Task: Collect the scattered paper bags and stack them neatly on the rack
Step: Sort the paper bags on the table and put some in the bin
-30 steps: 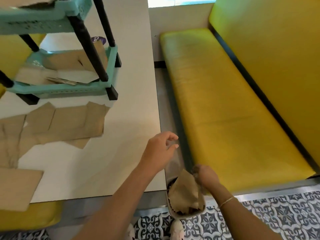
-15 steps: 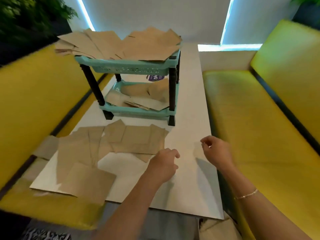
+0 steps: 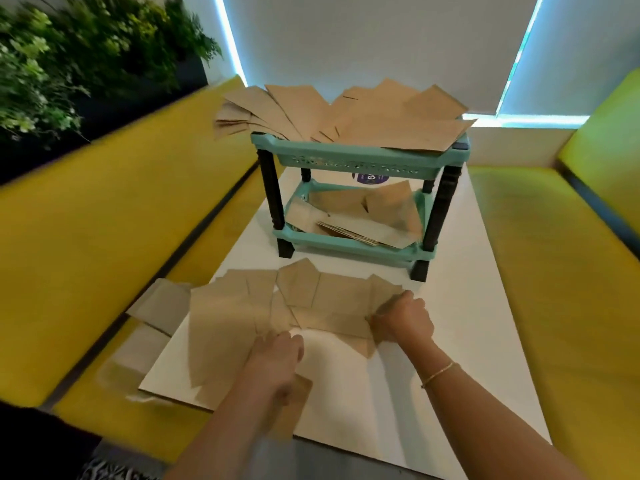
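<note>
Tabletop bags (image 3: 311, 306) now apparently gripped by both hands.

A long white table (image 3: 467, 306) runs between two yellow benches (image 3: 104, 244), one along each side. Leafy green plants (image 3: 69, 57) top the left backrest. Pale wall panels (image 3: 374, 39) ahead are edged with glowing blue-white light strips (image 3: 231, 43).
</note>
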Available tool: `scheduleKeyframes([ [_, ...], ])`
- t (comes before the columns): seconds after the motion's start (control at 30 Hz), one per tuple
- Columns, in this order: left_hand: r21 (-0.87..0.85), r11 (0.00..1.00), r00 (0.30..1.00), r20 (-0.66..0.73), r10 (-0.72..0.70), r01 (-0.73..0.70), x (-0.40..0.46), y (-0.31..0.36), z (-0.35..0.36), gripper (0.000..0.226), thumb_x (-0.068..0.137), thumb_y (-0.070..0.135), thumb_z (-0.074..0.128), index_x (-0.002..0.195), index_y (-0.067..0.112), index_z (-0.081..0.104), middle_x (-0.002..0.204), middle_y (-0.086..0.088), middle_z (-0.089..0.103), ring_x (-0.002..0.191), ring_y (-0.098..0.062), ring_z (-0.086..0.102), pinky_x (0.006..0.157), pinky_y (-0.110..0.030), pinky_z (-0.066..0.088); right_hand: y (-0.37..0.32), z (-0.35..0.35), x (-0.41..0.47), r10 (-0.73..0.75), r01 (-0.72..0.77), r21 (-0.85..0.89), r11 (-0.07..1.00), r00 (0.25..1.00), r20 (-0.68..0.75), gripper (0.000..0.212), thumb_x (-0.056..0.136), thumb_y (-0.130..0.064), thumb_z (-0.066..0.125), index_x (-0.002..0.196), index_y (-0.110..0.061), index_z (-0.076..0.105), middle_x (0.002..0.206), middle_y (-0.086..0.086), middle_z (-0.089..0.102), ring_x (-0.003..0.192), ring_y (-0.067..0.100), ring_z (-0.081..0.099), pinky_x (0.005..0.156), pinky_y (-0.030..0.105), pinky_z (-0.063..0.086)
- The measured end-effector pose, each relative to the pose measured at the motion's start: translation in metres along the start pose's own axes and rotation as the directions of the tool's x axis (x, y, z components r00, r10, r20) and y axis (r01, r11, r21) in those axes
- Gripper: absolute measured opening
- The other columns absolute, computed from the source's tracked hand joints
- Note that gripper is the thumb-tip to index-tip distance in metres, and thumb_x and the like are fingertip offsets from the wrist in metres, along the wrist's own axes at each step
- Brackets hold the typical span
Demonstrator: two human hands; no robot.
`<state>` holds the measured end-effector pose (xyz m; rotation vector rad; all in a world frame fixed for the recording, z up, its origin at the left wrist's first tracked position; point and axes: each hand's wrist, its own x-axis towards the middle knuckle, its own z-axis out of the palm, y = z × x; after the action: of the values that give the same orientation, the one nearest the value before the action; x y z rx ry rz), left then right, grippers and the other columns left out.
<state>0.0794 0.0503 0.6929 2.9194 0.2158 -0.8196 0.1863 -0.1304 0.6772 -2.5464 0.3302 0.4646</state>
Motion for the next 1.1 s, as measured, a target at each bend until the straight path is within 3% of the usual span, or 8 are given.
scheduleKeyframes([
  [0.13,-0.050,0.998,0.997,0.056,0.047,-0.044,0.007,-0.005,-0.003,0.033,0.069,0.001,0.071,0.088,0.019,0.050,0.109,-0.008,0.056,0.086,-0.016,0.047,0.066,-0.026,0.038,-0.004,0.004,0.001,0.090,-0.093,0.079,0.993,0.995,0.042,0.064,0.080,-0.024,0.065,0.131,-0.008,0.032,0.124,0.012,0.052,0.114,0.030,0.054,0.092,0.038,0.046],
  [0.3,0.084,0.995,0.994,0.101,0.039,-0.048,0.016,-0.003,-0.003,0.025,0.072,0.007,0.074,0.096,0.014,0.067,0.118,-0.008,0.055,0.106,-0.023,0.054,0.092,-0.033,0.049,0.000,-0.006,-0.003,0.034,-0.033,0.079,0.996,0.999,-0.013,0.045,0.080,-0.015,0.063,0.122,-0.011,0.046,0.114,0.010,0.058,0.100,0.028,0.058,0.075,0.032,0.047],
  [0.43,0.153,0.977,0.986,0.099,0.135,-0.149,0.013,0.013,-0.016,0.030,0.080,0.022,0.071,0.108,0.014,0.066,0.117,-0.005,0.059,0.108,-0.021,0.056,0.091,-0.031,0.048,0.016,-0.017,-0.006,-0.096,0.112,0.139,0.984,0.988,-0.117,0.041,0.089,-0.003,0.042,0.127,-0.015,0.055,0.114,0.010,0.063,0.094,0.027,0.059,0.077,0.032,0.049],
  [0.5,0.062,0.981,0.980,0.083,0.180,-0.185,0.014,0.024,-0.021,0.013,0.077,0.015,0.072,0.089,0.018,0.066,0.108,-0.003,0.064,0.105,-0.019,0.060,0.085,-0.030,0.048,0.026,-0.024,-0.010,-0.141,0.165,0.142,0.976,0.976,-0.164,0.052,0.088,0.002,0.039,0.134,-0.018,0.051,0.118,0.010,0.063,0.101,0.028,0.060,0.085,0.034,0.049],
  [0.57,-0.080,0.976,0.977,0.048,0.209,-0.205,0.017,0.036,-0.025,0.024,0.074,0.011,0.074,0.067,0.021,0.053,0.099,-0.002,0.067,0.097,-0.018,0.064,0.075,-0.027,0.048,0.037,-0.030,-0.015,-0.164,0.198,0.160,0.967,0.966,-0.202,0.055,0.086,0.005,0.039,0.134,-0.020,0.052,0.117,0.008,0.064,0.099,0.026,0.061,0.086,0.032,0.050],
  [0.67,-0.270,0.929,0.965,-0.001,0.262,-0.253,0.018,0.053,-0.031,0.031,0.075,0.009,0.073,0.067,0.024,0.048,0.083,0.004,0.065,0.084,-0.013,0.064,0.061,-0.022,0.043,0.056,-0.035,-0.020,-0.115,0.165,0.178,0.970,0.958,-0.263,0.047,0.085,0.006,0.046,0.124,-0.016,0.061,0.113,0.007,0.066,0.093,0.023,0.062,0.084,0.030,0.050],
  [0.87,-0.514,0.802,0.951,-0.116,0.285,-0.303,0.015,0.077,-0.039,0.024,0.074,0.016,0.076,0.076,0.025,0.054,0.078,0.006,0.059,0.067,-0.009,0.053,0.053,-0.022,0.041,0.089,-0.031,-0.025,0.060,-0.045,0.067,0.997,0.971,-0.230,0.018,0.086,-0.015,0.057,0.100,-0.013,0.068,0.098,0.003,0.060,0.088,0.019,0.057,0.075,0.030,0.052],
  [1.1,-0.555,0.774,0.951,-0.126,0.283,-0.304,0.011,0.088,-0.034,0.029,0.072,0.018,0.078,0.078,0.032,0.054,0.078,0.008,0.057,0.070,-0.007,0.053,0.061,-0.021,0.042,0.066,-0.023,-0.023,-0.055,0.056,0.007,0.998,0.993,-0.106,0.046,0.085,-0.047,0.061,0.119,-0.017,0.055,0.114,0.004,0.056,0.101,0.021,0.057,0.082,0.032,0.050],
])
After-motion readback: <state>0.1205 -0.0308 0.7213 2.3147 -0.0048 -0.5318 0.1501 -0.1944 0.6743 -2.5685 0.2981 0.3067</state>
